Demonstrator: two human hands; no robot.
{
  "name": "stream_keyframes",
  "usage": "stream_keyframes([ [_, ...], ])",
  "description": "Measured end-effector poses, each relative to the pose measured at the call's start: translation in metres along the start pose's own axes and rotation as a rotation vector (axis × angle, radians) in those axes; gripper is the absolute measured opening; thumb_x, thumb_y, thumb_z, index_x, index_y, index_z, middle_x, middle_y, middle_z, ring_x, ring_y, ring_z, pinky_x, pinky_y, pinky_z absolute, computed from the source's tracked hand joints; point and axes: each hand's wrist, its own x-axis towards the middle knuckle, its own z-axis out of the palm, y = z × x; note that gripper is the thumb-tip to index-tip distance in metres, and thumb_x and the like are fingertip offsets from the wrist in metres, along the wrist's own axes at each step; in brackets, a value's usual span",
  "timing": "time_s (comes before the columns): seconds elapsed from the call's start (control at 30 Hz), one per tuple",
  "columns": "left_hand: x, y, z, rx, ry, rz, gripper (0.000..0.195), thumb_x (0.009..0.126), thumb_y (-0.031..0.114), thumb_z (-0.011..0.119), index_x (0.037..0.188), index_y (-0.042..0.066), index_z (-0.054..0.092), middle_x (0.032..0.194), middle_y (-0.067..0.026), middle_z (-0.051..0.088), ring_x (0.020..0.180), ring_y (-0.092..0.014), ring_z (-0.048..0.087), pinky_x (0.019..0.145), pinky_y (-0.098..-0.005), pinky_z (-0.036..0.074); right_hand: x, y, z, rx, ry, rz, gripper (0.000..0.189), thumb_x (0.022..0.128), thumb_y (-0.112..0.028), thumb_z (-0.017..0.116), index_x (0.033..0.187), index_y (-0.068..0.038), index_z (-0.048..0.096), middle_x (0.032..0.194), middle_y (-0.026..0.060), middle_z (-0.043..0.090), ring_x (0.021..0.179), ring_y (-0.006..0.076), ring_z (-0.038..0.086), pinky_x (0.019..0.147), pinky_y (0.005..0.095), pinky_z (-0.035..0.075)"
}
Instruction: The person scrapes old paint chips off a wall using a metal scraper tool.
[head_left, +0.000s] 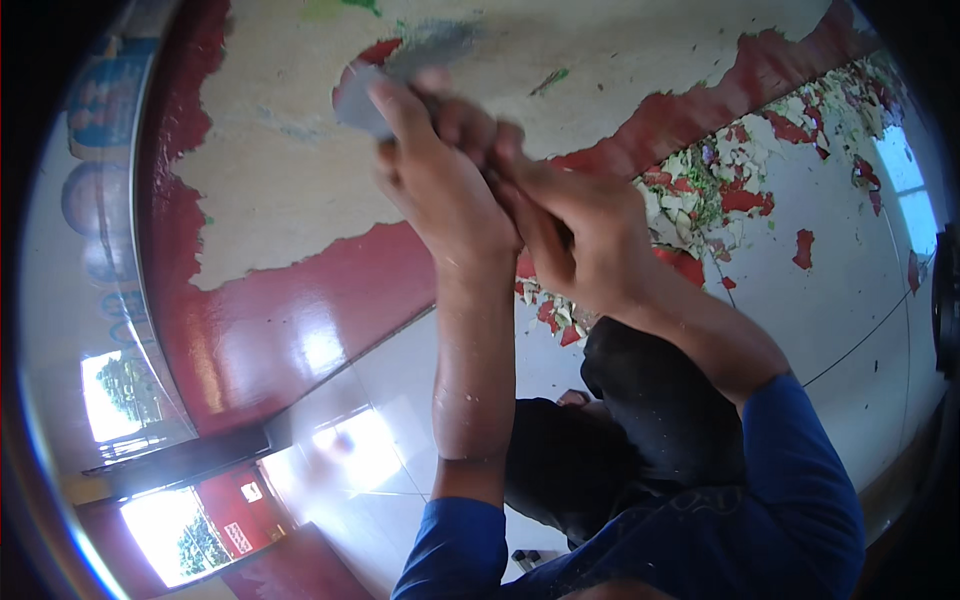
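A flat grey scraper blade (360, 105), blurred, lies against a wall surface (300, 172) where red paint is stripped to a beige layer. My left hand (442, 172) is closed around the tool close to its blade, the thumb along it. Just right of it, my right hand (577, 217) grips what seems to be the same tool's handle, mostly hidden by the fingers. A small patch of red paint (382, 51) remains beside the blade. Glossy red paint (352, 277) borders the bare area with ragged edges.
Paint flakes, red and cream, with green bits (697, 195) lie along the wall's foot on pale floor tiles (840, 315). My dark-clothed knees (652, 397) are bent below my arms. A glass panel with blue graphics (105, 202) stands at the left, beyond the red wall edge.
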Motion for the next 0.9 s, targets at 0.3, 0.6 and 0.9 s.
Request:
stream_keyframes([
  [0.3, 0.003, 0.011, -0.007, 0.004, -0.058, 0.013, 0.041, 0.100, 0.042, 0.040, 0.088, 0.004, 0.051, 0.062, 0.0039, 0.033, 0.051, -0.007, 0.032, 0.044, -0.0257, 0.033, -0.005, -0.004, 0.007, 0.020, 0.006, 0.033, 0.026, 0.083, -0.008, 0.062, 0.108, -0.001, 0.061, 0.058, 0.0117, 0.060, 0.047, 0.0252, 0.059, 0.042, 0.0352, 0.045],
  [0.6, -0.015, -0.007, -0.024, -0.064, 0.066, -0.123, 0.037, 0.100, 0.038, 0.044, 0.087, 0.004, 0.051, 0.063, 0.0029, 0.034, 0.050, -0.007, 0.031, 0.045, -0.0258, 0.033, -0.023, -0.005, 0.004, 0.011, -0.097, 0.074, 0.026, 0.082, -0.007, 0.063, 0.107, 0.001, 0.060, 0.057, 0.0108, 0.056, 0.045, 0.0243, 0.057, 0.041, 0.0342, 0.044],
  [0.9, -0.010, -0.004, -0.022, -0.041, 0.010, -0.084, 0.038, 0.100, 0.040, 0.044, 0.085, 0.005, 0.051, 0.062, 0.0028, 0.033, 0.051, -0.008, 0.033, 0.046, -0.0258, 0.034, -0.022, -0.001, 0.012, 0.027, -0.037, 0.059, 0.029, 0.082, -0.006, 0.064, 0.109, 0.001, 0.060, 0.057, 0.0099, 0.057, 0.045, 0.0239, 0.057, 0.040, 0.0347, 0.044],
])
